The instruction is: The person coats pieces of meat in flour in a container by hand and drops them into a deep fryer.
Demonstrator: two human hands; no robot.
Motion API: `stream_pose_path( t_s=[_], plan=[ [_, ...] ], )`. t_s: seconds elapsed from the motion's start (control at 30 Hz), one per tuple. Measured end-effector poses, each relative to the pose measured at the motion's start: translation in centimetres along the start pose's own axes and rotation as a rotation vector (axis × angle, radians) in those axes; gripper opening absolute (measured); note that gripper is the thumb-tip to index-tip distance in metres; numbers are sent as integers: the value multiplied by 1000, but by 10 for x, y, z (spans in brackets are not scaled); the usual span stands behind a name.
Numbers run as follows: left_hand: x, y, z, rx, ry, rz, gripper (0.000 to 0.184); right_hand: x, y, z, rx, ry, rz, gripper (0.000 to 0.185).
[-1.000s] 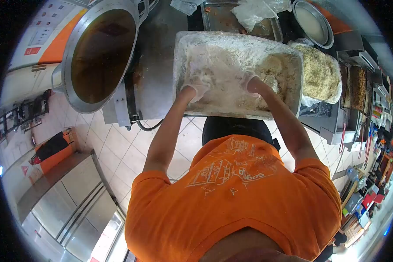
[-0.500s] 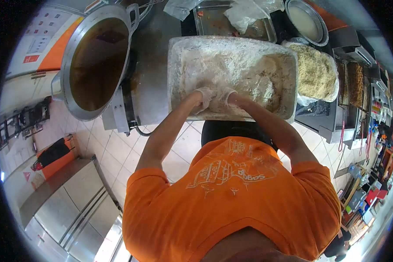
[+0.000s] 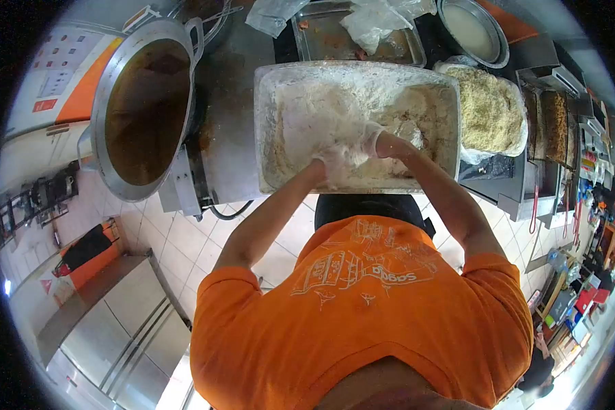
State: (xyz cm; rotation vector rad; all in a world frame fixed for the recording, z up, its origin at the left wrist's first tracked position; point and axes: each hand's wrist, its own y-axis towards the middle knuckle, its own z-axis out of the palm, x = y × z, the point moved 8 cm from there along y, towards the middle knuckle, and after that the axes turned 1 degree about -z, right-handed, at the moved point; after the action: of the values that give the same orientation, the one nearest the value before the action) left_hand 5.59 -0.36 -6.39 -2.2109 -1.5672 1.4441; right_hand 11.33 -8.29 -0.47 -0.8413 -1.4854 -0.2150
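A large rectangular tub [image 3: 451, 160] stands on the counter in front of me, with white flour [image 3: 365, 85] spread inside it. My left hand [image 3: 333, 164], in a pale flour-dusted glove, is down in the flour near the tub's front side. Close on its right, my right hand [image 3: 370, 140], gloved as well, reaches into the same flour. A pale haze of flour dust blurs both hands. Their fingers are hidden, and I cannot make out whether anything is between them.
On the left sits a wide pot of brown liquid [image 3: 147, 113]. Yellowish crumbs [image 3: 488, 113] in a plastic-lined container stand right of the tub. Behind are a metal tray [image 3: 314, 44] with plastic bags and a bowl of whitish liquid [image 3: 471, 34].
My hands have shifted within the tub, the right one farther up and to the right. More flour dust now hangs over the left half, and the view has moved slightly.
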Motion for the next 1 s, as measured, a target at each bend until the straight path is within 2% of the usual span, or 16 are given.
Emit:
stream_pose_path(
  t_s=[0.07, 0.13, 0.17, 0.23, 0.3, 0.37, 0.43, 0.47, 0.5, 0.53, 0.6, 0.77, 0.83, 0.9, 0.97, 1.0],
  plan=[
    [7, 13, 4, 12, -163, 215, 59, -5, 6, 0, 289, -963, -62, 33],
    [38, 16, -36, -572, 7, -50, 48, -28, 21, -9, 267, -1096, 99, 37],
    [45, 34, -38, -572, 10, -50, 48, -39, 26, -16, 242, -1230, 260, 42],
    [62, 66, -47, -615, 302, -247, 36, -55, 33, -10, 167, -1311, 338, 32],
    [59, 70, -52, -486, 281, -248, 35, -63, 52, -1, -126, -1115, 72, 31],
    [63, 73, -51, -369, 257, -244, 35, -32, 42, -1, -86, -1097, 46, 22],
    [71, 85, -22, -75, 133, -36, 35, -2, 34, 16, 343, -1188, 27, 23],
    [73, 91, -22, -82, 141, -33, 35, -60, 60, 8, 184, -1305, -203, 22],
    [94, 94, -24, -171, -305, -236, 37, -27, 57, 0, 174, -1308, -207, 22],
    [115, 92, -13, -250, -756, -437, 38, 8, 50, -31, -107, -974, -84, 23],
    [112, 100, -8, -237, -683, -371, 38, 13, 52, -59, -403, -643, -66, 28],
    [99, 130, -24, -249, -399, -82, 37, -23, 100, -33, -252, -1004, -164, 32],
    [110, 134, -11, -377, -953, 68, 33, -32, 101, -28, -229, -892, -205, 42],
    [74, 103, -32, -321, -1295, -165, 32, -27, 81, -28, -138, -642, -51, 43],
    [65, 104, -19, -67, -1292, -134, 36, -72, 63, -36, -145, 303, 3, 40],
    [59, 96, -27, -69, -1299, -137, 36, -37, 45, -49, 23, 441, -371, 40]
  ],
)
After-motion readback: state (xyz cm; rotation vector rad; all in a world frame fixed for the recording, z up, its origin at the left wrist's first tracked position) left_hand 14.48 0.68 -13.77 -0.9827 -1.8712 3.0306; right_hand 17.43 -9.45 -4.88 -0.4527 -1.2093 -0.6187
